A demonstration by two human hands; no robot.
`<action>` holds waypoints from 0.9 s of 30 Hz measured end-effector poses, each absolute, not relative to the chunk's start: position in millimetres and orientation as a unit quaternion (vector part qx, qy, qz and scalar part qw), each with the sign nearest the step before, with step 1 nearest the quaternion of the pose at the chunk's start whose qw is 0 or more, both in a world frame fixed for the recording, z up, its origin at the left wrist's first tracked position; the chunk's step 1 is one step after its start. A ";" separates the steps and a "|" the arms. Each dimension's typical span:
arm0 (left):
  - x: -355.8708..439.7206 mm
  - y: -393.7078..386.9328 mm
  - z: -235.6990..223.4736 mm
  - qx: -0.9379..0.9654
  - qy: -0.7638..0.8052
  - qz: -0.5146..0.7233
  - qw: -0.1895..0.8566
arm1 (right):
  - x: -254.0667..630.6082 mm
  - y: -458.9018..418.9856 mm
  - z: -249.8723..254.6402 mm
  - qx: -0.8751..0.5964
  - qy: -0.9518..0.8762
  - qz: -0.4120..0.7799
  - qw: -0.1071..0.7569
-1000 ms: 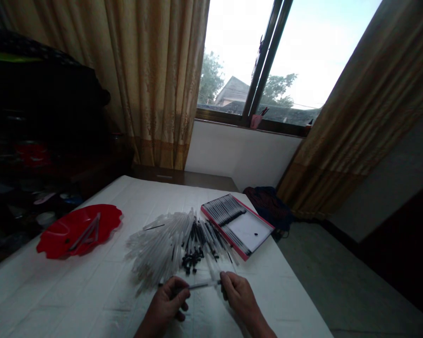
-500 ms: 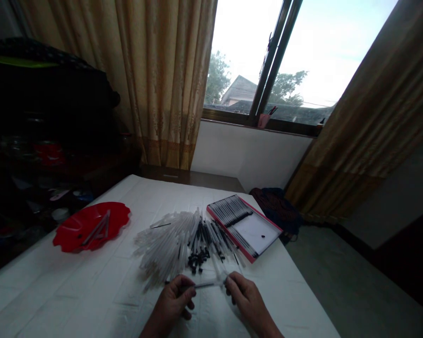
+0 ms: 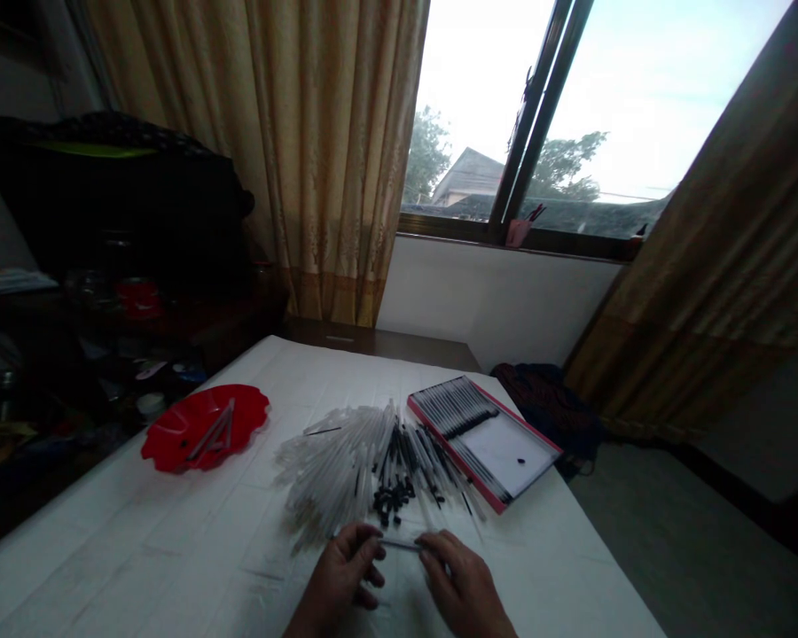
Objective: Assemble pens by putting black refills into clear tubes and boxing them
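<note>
Between my two hands a thin pen (image 3: 400, 544) is held level above the near part of the table. My left hand (image 3: 347, 569) pinches its left end, and my right hand (image 3: 460, 576) grips the right end with fingers closed. Just beyond them lies a fanned heap of clear pen barrels (image 3: 336, 470). Dark refills (image 3: 409, 447) lie on the heap's right side, with a cluster of small black caps (image 3: 391, 501) in front. To the right, a red-edged box (image 3: 498, 509) holds rows of pens (image 3: 456, 403) and one loose small dark piece.
A red scalloped dish (image 3: 166, 425) with a few clear tubes stands on the left of the white table (image 3: 192, 549). Dark cloth (image 3: 545, 399) lies past the table's right edge. Cluttered shelves (image 3: 139, 354) are at the left; a window and curtains (image 3: 332, 159) are behind.
My hands have drawn closer together along the pen, and a blurred clear piece by my right fingers no longer shows. The view has shifted, so the scene sits farther right.
</note>
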State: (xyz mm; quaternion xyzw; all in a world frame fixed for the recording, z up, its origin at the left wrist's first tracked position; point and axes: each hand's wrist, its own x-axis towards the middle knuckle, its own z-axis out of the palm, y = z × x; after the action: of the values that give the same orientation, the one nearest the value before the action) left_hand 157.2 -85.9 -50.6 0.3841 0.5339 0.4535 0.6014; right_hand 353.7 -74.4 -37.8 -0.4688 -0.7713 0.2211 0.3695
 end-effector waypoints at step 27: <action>-11.2 -49.8 -13.0 0.532 0.779 0.291 0.159 | 361.4 -70.1 -56.9 -0.499 -0.758 0.199 0.370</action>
State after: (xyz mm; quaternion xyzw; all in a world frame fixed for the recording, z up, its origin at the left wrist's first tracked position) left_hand -11.2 -49.8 -13.0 0.5319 0.7792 0.2908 0.1593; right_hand 361.4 -70.1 -56.9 -0.4990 -0.7581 0.1986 0.3698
